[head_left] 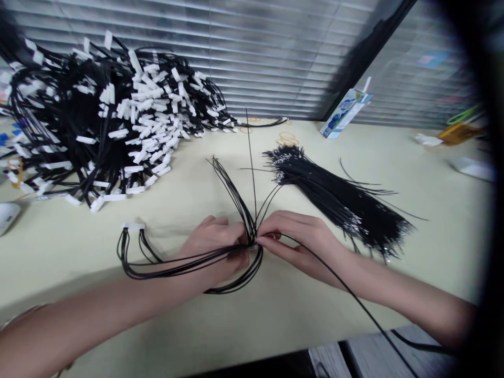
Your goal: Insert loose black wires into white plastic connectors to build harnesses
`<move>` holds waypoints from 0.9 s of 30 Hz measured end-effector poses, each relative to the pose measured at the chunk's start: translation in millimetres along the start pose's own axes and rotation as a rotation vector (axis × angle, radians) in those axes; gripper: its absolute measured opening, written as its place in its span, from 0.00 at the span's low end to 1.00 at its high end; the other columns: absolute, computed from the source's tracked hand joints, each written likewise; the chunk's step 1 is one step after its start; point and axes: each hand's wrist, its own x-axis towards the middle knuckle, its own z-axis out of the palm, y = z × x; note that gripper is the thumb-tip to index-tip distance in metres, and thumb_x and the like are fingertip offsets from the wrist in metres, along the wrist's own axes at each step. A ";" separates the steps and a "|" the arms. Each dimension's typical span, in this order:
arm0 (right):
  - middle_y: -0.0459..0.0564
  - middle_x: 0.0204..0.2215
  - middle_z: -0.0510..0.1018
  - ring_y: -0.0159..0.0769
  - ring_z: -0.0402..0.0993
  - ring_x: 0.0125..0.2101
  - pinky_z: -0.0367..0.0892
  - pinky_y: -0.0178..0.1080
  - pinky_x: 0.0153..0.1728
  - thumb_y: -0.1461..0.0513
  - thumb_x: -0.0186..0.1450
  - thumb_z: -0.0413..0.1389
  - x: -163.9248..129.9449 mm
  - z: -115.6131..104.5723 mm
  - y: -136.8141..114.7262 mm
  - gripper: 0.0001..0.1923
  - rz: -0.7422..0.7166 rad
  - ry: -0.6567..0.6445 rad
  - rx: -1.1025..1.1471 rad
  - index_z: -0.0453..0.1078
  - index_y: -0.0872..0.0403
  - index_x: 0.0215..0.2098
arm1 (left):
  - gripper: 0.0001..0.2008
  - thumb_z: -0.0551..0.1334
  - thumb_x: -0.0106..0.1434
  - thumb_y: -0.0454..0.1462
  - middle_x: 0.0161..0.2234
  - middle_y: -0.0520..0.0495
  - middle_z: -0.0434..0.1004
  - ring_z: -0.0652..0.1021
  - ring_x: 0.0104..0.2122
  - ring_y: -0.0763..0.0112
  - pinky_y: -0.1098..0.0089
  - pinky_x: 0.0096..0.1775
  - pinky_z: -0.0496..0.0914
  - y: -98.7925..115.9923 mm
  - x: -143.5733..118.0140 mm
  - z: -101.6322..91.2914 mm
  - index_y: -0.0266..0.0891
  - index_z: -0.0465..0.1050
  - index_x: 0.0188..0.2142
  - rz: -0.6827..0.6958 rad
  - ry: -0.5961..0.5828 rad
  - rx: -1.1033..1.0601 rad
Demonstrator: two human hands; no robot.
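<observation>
Both hands meet mid-frame on the table (pixel 275 325): left hand (pixel 218 244) and right hand (pixel 299 241) pinched shut on a small bunch of black wires (pixel 189 262), looped left to a white connector (pixel 133 226). Huge tangled pile (pixel 106 115) upper left, loose wire bundle (pixel 338 202) to the right.

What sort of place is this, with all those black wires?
Probably a small wire-assembly workbench by a window: a big heap of connector-tipped wires, a loose wire bundle on the table, and blinds behind.

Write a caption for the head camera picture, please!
Two hands pinch black wires together on a cream table.
</observation>
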 end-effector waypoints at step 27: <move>0.47 0.29 0.72 0.30 0.69 0.29 0.65 0.34 0.30 0.56 0.64 0.54 5.2 5.8 16.2 0.10 0.357 0.078 0.422 0.67 0.55 0.31 | 0.02 0.57 0.53 0.35 0.21 0.53 0.69 0.71 0.27 0.66 0.65 0.37 0.65 -0.5 -1.2 0.6 0.44 0.64 0.27 -0.057 0.023 -0.045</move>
